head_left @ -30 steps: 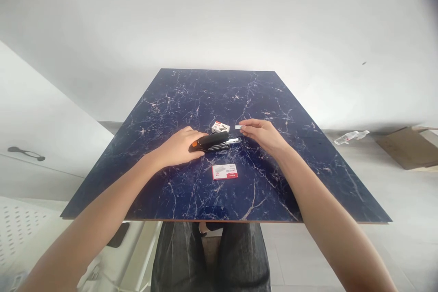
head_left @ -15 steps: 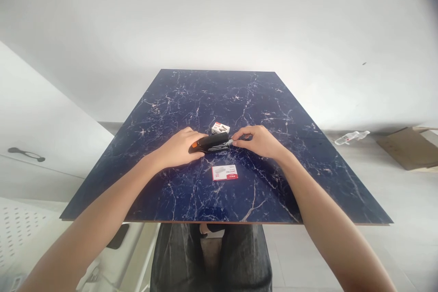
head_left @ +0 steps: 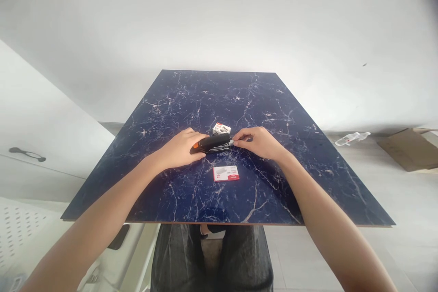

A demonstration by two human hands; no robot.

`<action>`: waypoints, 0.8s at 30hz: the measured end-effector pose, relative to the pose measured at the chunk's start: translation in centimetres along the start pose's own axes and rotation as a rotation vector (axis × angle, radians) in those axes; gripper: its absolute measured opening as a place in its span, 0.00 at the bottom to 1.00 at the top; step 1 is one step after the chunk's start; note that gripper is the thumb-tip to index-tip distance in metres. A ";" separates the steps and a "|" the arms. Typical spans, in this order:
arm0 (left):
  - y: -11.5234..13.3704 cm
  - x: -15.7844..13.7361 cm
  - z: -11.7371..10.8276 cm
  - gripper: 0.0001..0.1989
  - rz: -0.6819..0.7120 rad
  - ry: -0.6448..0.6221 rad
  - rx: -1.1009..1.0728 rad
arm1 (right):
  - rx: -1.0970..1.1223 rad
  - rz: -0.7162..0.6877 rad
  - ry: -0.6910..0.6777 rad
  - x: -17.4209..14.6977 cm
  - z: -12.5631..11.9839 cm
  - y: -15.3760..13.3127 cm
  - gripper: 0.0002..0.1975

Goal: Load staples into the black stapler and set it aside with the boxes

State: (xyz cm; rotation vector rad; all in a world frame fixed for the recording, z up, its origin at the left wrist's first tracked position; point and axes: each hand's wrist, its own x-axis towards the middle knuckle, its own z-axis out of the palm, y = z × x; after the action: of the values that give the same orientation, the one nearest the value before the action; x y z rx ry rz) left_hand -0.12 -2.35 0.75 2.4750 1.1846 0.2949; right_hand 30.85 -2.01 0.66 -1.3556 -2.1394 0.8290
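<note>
My left hand point(head_left: 183, 147) is wrapped round the rear of a black stapler point(head_left: 217, 140) with an orange part, holding it on the dark blue table. At the stapler's right end, the thumb and fingers of my right hand point(head_left: 255, 141) pinch a small silvery strip point(head_left: 231, 142), which looks like a row of staples. The strip's far end meets the stapler; how deep it sits is too small to tell. Just behind the stapler stands a small white box point(head_left: 221, 128). Nearer to me lies a flat white and red staple box point(head_left: 226, 173).
The marble-patterned table point(head_left: 205, 96) reaches to a white wall. A white cabinet with a dark handle point(head_left: 27, 153) stands at left. On the floor at right are a clear plastic bottle point(head_left: 352, 138) and a cardboard box point(head_left: 412, 148).
My right fingers and the silvery strip have shifted very slightly, and less of the strip shows outside the stapler. The whole view has drifted a few pixels. My left hand keeps its hold.
</note>
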 end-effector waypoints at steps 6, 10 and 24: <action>0.1 -0.1 -0.1 0.29 -0.005 0.000 0.004 | -0.107 -0.077 0.004 -0.1 0.2 -0.4 0.07; 0.4 -0.3 -0.9 0.35 -0.033 -0.048 -0.024 | -0.216 -0.011 0.033 -0.6 -0.6 -1.0 0.06; 0.6 0.3 -0.8 0.35 -0.070 -0.008 0.009 | -0.145 0.053 0.026 -2.7 3.3 -5.9 0.20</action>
State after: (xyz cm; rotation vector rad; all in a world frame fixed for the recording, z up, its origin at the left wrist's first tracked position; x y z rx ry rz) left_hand 0.24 -2.30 1.70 2.4336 1.2687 0.2604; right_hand 26.02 -7.23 2.26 -1.4926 -2.1877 0.6834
